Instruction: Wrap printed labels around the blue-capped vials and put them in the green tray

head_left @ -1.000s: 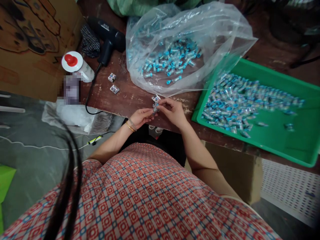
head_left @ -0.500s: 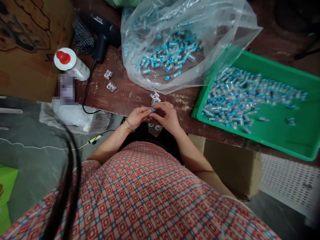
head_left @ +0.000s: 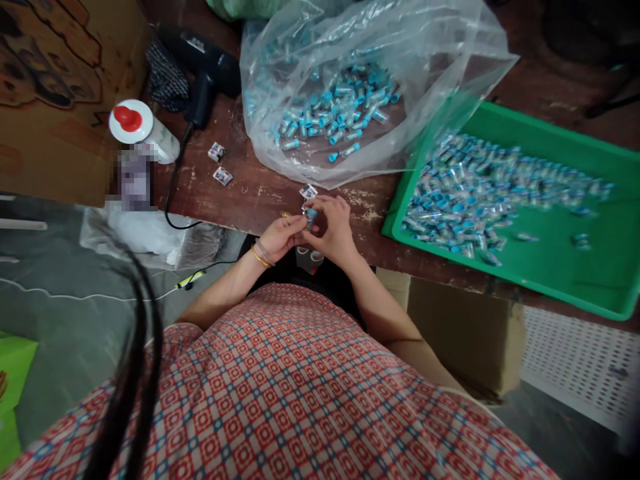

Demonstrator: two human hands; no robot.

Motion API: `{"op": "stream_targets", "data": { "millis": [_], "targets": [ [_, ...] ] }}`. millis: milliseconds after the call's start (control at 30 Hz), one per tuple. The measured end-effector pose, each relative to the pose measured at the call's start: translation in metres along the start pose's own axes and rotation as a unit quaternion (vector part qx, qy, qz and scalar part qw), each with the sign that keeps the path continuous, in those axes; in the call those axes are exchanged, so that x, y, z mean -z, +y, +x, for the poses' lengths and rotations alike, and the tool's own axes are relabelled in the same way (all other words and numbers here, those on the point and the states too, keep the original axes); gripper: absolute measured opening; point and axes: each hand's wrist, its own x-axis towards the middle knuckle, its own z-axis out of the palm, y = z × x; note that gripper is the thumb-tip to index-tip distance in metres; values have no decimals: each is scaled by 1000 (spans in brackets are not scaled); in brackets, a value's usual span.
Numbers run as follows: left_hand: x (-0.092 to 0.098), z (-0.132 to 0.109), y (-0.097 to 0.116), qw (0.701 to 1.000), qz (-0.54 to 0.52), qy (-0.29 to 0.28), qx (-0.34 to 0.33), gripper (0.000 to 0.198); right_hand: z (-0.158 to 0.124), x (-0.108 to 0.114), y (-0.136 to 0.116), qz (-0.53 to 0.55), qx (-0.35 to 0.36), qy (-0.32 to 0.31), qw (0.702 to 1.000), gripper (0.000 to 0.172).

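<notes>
My left hand [head_left: 281, 237] and my right hand [head_left: 333, 228] meet at the near edge of the wooden table [head_left: 260, 190]. Between their fingertips they pinch a small clear tube with a blue cap [head_left: 310, 215]. A small printed label [head_left: 308, 192] lies on the table just beyond the fingers. Both hands are closed around the tube, so its lower part is hidden.
A clear plastic bag [head_left: 360, 87] of several blue-capped tubes lies behind the hands. A green tray [head_left: 575, 267] with many tubes sits at the right. Two small labels [head_left: 220, 163], a black heat gun [head_left: 205, 67], a white red-capped bottle [head_left: 143, 130] and a cardboard box [head_left: 55, 80] are at the left.
The hands dipped toward the table's edge with the tube, then rose slightly again. The view shifted a little; nothing else on the table moved.
</notes>
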Motion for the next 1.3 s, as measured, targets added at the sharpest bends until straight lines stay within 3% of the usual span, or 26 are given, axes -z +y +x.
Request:
{"op": "stream_targets", "data": {
  "millis": [233,467,667,833,1067,1300],
  "targets": [
    [-4,-2,12,999,28,-42,4,37,1,1,-1,-2,36,32,999,42],
    [-8,-2,8,998,-4,-62,32,28,-5,10,-2,19,40,-9,999,44],
    [-11,-9,7,999,21,-47,13,34,-5,7,-1,-47,28,43,998,45],
    [-7,-10,9,997,44,-56,-9,42,-7,4,-3,-9,33,11,999,44],
    [-11,-11,5,996,1,-76,36,29,-8,19,-16,32,19,-33,999,41],
    [-14,-12,14,997,54,-58,-9,36,-1,11,-13,-51,13,41,998,42]
  ]
}}
